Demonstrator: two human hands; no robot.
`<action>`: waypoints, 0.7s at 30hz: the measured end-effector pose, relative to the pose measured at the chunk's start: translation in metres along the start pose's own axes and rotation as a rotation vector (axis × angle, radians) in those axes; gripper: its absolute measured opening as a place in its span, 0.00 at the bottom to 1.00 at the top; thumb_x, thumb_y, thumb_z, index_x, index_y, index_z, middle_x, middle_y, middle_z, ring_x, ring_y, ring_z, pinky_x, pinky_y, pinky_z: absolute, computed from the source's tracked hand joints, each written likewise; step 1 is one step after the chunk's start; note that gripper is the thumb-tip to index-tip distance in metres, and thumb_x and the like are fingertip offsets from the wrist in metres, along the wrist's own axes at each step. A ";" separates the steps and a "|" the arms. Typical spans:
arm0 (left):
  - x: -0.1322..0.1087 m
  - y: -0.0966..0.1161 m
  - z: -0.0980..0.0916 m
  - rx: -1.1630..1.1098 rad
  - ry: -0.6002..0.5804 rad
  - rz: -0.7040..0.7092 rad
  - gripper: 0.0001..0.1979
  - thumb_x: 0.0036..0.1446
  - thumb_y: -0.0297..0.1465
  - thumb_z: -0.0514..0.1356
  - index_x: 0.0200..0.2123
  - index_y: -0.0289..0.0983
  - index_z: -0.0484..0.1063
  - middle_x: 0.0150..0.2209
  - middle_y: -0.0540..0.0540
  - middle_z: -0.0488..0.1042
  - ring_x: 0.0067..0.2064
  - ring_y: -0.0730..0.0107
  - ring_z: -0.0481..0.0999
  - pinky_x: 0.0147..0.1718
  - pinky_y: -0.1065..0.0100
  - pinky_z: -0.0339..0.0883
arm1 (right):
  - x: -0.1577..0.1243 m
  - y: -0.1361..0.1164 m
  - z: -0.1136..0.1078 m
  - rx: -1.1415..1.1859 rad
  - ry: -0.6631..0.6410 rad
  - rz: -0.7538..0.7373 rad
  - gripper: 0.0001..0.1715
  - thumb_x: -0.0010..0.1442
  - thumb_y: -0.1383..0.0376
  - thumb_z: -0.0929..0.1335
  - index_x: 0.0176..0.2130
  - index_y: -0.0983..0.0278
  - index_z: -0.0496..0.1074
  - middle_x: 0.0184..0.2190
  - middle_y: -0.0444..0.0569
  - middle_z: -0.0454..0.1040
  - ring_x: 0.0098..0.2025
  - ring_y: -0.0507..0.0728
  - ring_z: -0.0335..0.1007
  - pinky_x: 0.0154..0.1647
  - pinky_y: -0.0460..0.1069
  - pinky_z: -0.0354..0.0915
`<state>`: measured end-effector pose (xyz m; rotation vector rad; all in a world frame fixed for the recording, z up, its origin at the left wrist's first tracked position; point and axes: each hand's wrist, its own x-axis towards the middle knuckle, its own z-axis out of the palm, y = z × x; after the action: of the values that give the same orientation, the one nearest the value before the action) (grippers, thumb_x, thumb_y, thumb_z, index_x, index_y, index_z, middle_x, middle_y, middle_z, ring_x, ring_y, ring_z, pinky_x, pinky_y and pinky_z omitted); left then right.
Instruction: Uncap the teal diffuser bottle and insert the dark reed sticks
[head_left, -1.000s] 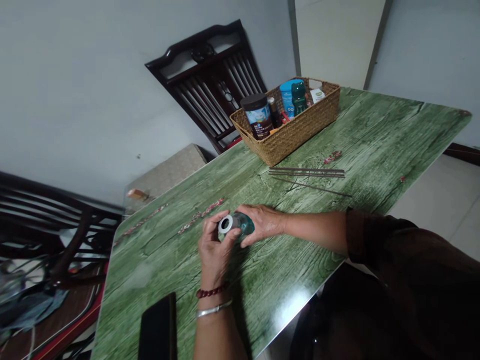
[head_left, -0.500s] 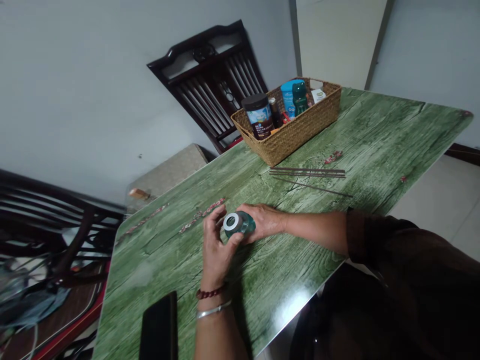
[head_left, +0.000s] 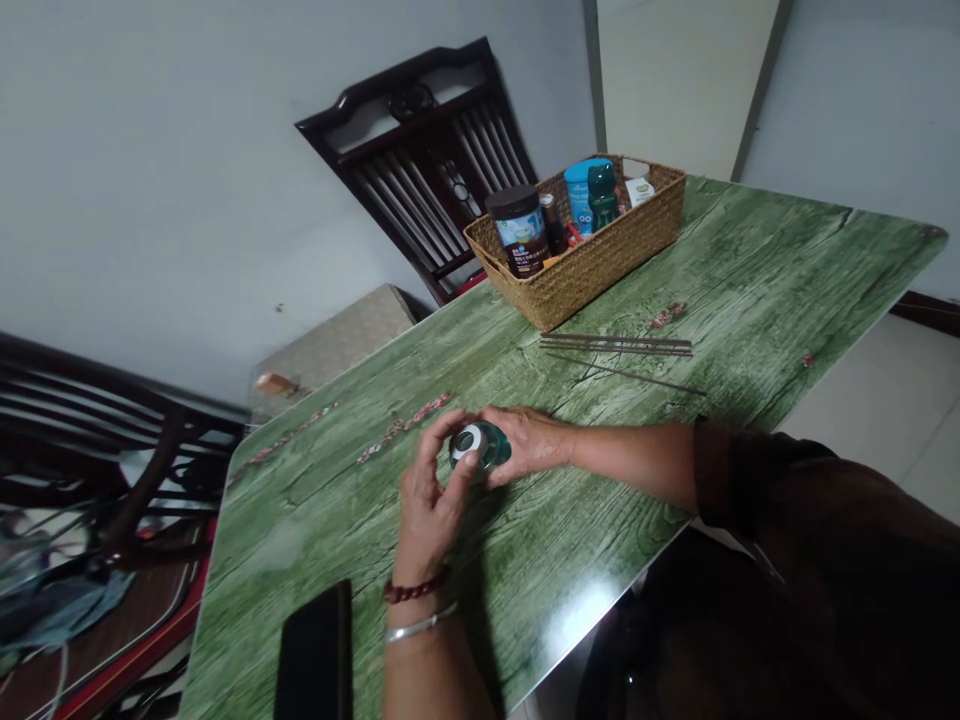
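A small teal glass bottle with a silver ring-shaped cap is between my hands, low over the green table. My right hand is closed around the bottle's body from the right. Thumb and fingers of my left hand close on the silver cap, the thumb lying at its near edge. The cap has a dark round hole in its middle. Beyond my right hand lie several thin dark brown sticks, most side by side and one apart at a slant.
A woven basket with jars and a dark green bottle stands at the table's far side. A black phone lies near my left forearm. Dark wooden chairs stand behind and to the left of the green table.
My left hand's thumb has moved up onto the silver cap, and its fingers have drawn in around the rim. My right hand keeps its hold on the bottle.
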<state>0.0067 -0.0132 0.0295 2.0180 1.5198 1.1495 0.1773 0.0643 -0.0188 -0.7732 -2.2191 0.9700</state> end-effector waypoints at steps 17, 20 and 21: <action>0.001 0.001 -0.002 0.295 0.090 0.065 0.32 0.56 0.52 0.64 0.58 0.41 0.71 0.51 0.39 0.75 0.52 0.51 0.73 0.53 0.49 0.66 | 0.001 0.002 0.001 0.017 0.002 -0.031 0.40 0.46 0.55 0.80 0.52 0.61 0.64 0.44 0.48 0.76 0.44 0.61 0.75 0.42 0.50 0.65; 0.002 0.003 -0.002 0.284 -0.025 0.087 0.21 0.65 0.46 0.58 0.55 0.43 0.74 0.48 0.42 0.77 0.51 0.55 0.74 0.54 0.52 0.65 | 0.002 0.002 0.002 0.002 0.018 -0.006 0.41 0.45 0.56 0.80 0.53 0.62 0.64 0.44 0.49 0.76 0.44 0.61 0.74 0.43 0.51 0.65; 0.001 0.003 -0.003 0.243 -0.074 0.103 0.21 0.66 0.44 0.56 0.59 0.44 0.71 0.52 0.41 0.76 0.54 0.55 0.73 0.56 0.52 0.64 | 0.002 0.002 0.002 0.005 0.018 -0.013 0.42 0.45 0.56 0.80 0.54 0.62 0.64 0.45 0.50 0.75 0.45 0.61 0.74 0.44 0.51 0.65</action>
<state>0.0060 -0.0137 0.0341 2.2945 1.6015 0.9540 0.1755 0.0658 -0.0210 -0.7611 -2.2030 0.9587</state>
